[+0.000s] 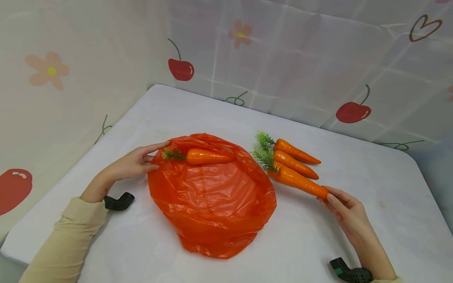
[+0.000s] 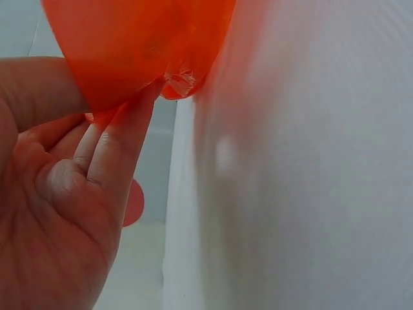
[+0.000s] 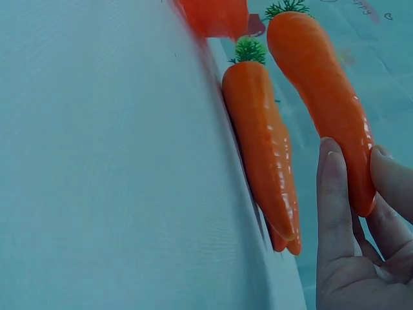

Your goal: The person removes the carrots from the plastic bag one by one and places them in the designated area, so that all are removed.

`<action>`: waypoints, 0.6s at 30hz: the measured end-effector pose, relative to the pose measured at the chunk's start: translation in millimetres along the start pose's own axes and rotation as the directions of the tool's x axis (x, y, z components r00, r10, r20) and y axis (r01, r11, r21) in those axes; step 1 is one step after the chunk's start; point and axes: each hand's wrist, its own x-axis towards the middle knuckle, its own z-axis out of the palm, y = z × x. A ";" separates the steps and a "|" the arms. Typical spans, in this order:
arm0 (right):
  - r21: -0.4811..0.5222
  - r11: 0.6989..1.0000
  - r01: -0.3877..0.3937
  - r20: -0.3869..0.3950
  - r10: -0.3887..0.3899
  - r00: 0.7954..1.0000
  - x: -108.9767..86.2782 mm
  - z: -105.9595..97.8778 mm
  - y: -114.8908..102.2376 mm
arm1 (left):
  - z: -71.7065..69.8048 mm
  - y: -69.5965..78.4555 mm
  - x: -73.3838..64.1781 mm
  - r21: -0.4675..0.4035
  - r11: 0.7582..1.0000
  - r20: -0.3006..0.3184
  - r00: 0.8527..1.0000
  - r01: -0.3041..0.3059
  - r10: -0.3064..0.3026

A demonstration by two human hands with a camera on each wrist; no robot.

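Observation:
An orange plastic bag stands with its mouth spread wide. My left hand pinches its left rim between thumb and fingers; the left wrist view shows the bag film between them. Inside the bag, one carrot with a green top lies near the far side. My right hand pinches another carrot by its narrow tip, raised off the table, its leafy end towards the bag. Beyond it more carrots lie side by side on the table, tips pointing right.
The white table carries everything. Behind and to the left hang sheets printed with cherries and flowers. A black wrist device sits at my left wrist, and a second device at my right.

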 end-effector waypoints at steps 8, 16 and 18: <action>0.036 0.999 0.016 0.039 -0.017 0.999 2.0 0.6 8.7 | -4.6 0.5 -3.8 0.047 0.999 -0.013 1.000 0.016 -0.016; 0.052 0.999 -0.005 0.059 0.002 0.998 3.9 5.5 15.9 | -8.9 3.9 -6.9 0.068 0.997 -0.009 0.999 0.034 -0.034; 0.051 0.999 -0.014 0.054 0.012 0.998 4.2 6.3 16.8 | -9.8 4.1 -7.9 0.067 0.997 -0.005 0.999 0.038 -0.038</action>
